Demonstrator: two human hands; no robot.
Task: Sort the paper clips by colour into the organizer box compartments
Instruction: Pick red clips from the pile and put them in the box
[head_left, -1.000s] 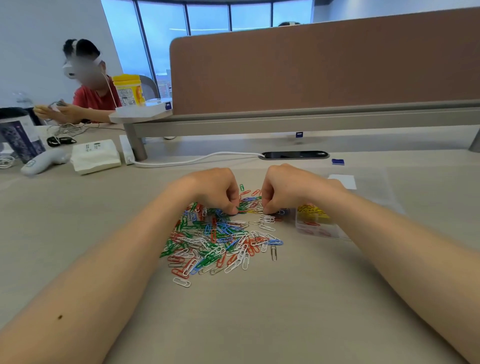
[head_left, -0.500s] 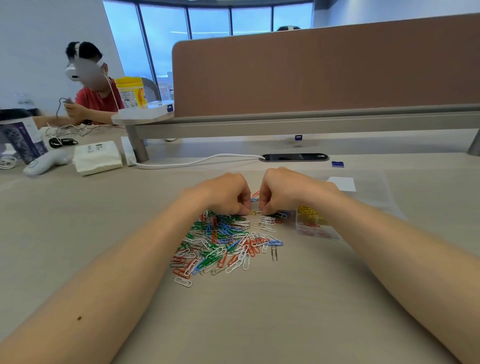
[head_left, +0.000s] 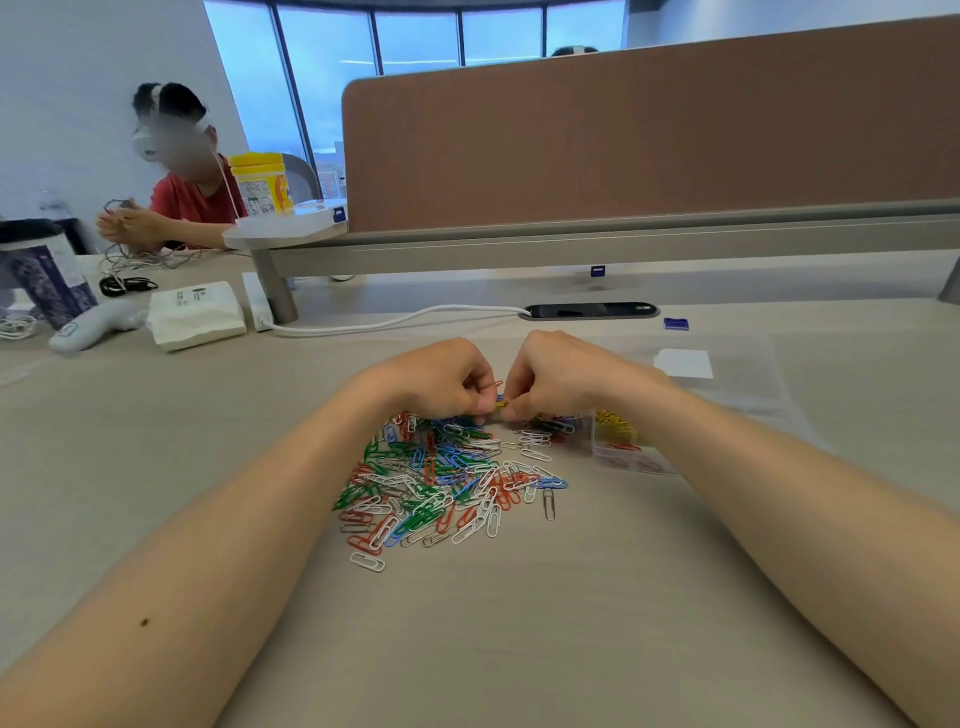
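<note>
Both hands are up over the far edge of the paper clip pile (head_left: 447, 478), fingers curled tight. The left hand (head_left: 441, 379) and right hand (head_left: 556, 374) meet fingertip to fingertip, pinching a yellow clip (head_left: 500, 402) between them, just above the heap. The pile sprawls on the beige table (head_left: 519, 623): green, red, blue, white, silver. To the right, touching the pile's edge, sits the clear organizer box (head_left: 727, 384), with yellow clips (head_left: 613, 421) in one compartment and red ones in the next. A yellow-lidded canister (head_left: 262, 182) carries a label, too blurred to read.
</note>
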